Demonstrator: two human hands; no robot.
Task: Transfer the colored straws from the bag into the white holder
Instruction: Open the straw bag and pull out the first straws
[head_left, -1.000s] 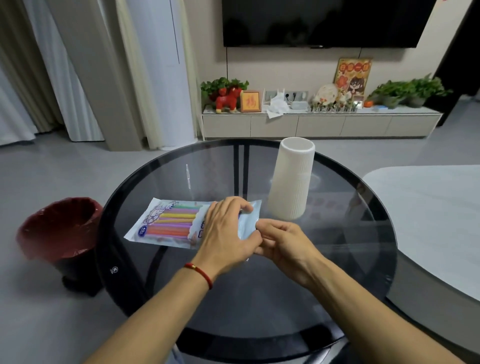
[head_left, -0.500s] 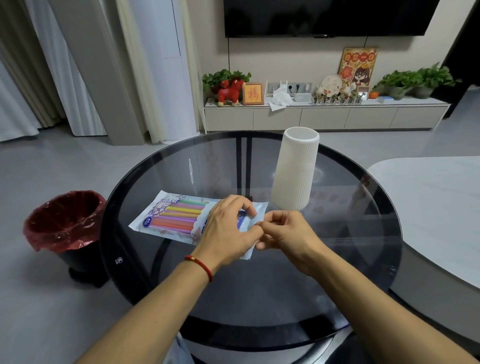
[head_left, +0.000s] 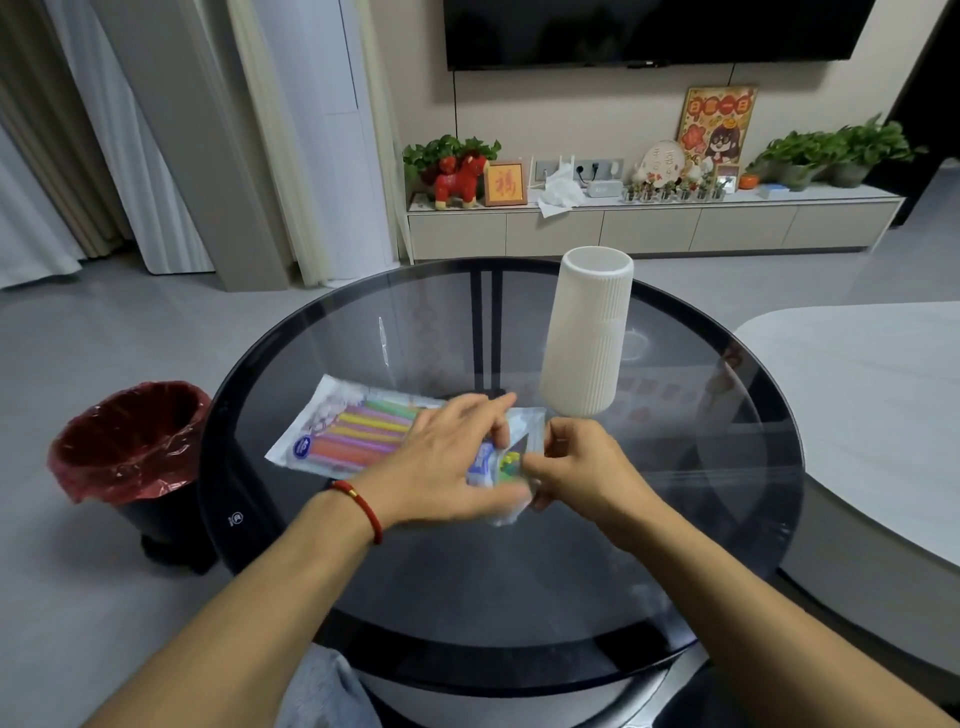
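Note:
A clear plastic bag (head_left: 332, 426) of colored straws (head_left: 369, 434) lies on the round dark glass table (head_left: 519, 571), left of centre. My left hand (head_left: 447, 457) lies over the bag's right half and grips its right end. My right hand (head_left: 576, 462) pinches that same end from the right, fingers curled. The white ribbed holder (head_left: 587, 332) stands upright just behind my right hand, apart from both hands. The straws' right ends are hidden under my left hand.
A bin with a red liner (head_left: 130, 447) stands on the floor left of the table. A pale rounded table (head_left: 872, 405) sits close on the right. A low cabinet (head_left: 649, 228) with plants and ornaments runs along the far wall.
Both hands stay at the bag's right end. That end has been lifted and crumpled between them, and my left fingers have shifted over it.

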